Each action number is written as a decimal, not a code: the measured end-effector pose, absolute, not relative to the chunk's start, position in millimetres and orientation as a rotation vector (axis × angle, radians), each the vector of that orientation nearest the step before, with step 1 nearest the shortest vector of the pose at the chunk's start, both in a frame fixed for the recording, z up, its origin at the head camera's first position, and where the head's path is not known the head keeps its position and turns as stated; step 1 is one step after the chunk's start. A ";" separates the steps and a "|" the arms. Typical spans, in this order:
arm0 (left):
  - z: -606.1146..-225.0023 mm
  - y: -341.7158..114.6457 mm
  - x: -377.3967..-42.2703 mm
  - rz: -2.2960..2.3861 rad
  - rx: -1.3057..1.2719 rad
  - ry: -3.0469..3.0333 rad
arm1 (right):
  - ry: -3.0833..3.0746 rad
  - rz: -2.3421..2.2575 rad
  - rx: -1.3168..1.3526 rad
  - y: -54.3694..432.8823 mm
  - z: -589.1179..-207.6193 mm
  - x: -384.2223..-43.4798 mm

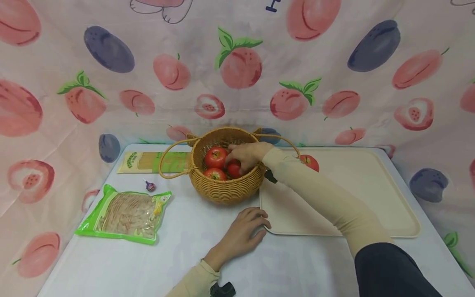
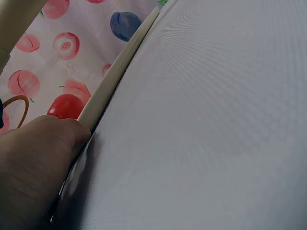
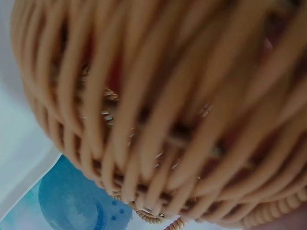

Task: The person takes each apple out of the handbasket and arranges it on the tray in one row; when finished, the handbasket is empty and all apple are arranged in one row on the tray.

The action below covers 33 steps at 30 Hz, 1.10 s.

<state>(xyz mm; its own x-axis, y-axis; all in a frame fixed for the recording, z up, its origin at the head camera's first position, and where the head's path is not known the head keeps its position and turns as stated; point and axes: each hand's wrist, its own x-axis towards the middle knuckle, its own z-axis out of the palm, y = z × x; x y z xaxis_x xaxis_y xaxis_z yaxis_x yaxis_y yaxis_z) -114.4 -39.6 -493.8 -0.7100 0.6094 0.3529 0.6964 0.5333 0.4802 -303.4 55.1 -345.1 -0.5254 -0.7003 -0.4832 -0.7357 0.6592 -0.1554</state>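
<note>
A wicker basket (image 1: 226, 192) with two loop handles stands at the middle of the table and holds several red apples (image 1: 215, 157). My right hand (image 1: 246, 156) reaches over its right rim, fingers curled down around an apple (image 1: 233, 169) inside. The weave of the basket (image 3: 144, 105) fills the right wrist view and hides that hand. My left hand (image 1: 243, 233) rests on the table by the front left corner of a cream tray (image 1: 352, 206), fingers loosely spread at its edge. Another apple (image 1: 309, 162) sits on the tray's far left part, partly behind my right sleeve.
Left of the basket lie a flat pack of dry noodles (image 1: 144, 162), a small purple-wrapped lollipop (image 1: 150, 186) and a green-edged clear food bag (image 1: 128, 216). A fruit-print cloth (image 1: 241, 103) hangs behind the white-covered table (image 1: 178, 255). My right forearm crosses over the tray.
</note>
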 end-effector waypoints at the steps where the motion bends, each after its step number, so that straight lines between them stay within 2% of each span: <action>1: -493.5 -39.5 -114.3 -0.920 -1.125 -2.624 | 2.362 0.078 -1.110 55.6 -344.6 -303.6; 15: -493.7 -38.0 -115.5 -0.902 -1.115 -2.611 | 2.344 -0.067 -1.207 62.0 -337.8 -303.9; 25: -494.2 -39.1 -112.9 -0.909 -1.118 -2.613 | 2.375 -0.194 -1.164 67.6 -332.9 -296.1; 33: -494.1 -39.8 -113.1 -0.895 -1.131 -2.603 | 2.428 -0.349 -1.254 75.3 -334.6 -292.0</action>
<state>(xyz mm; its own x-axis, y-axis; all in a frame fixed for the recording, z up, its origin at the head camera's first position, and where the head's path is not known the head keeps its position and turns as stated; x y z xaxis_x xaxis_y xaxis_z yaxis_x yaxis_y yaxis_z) -113.1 -39.8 -494.1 -0.6992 0.6108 0.3715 0.7101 0.5333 0.4597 -292.0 75.3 -334.6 -0.5269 -0.8207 -0.2211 -0.7251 0.5697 -0.3869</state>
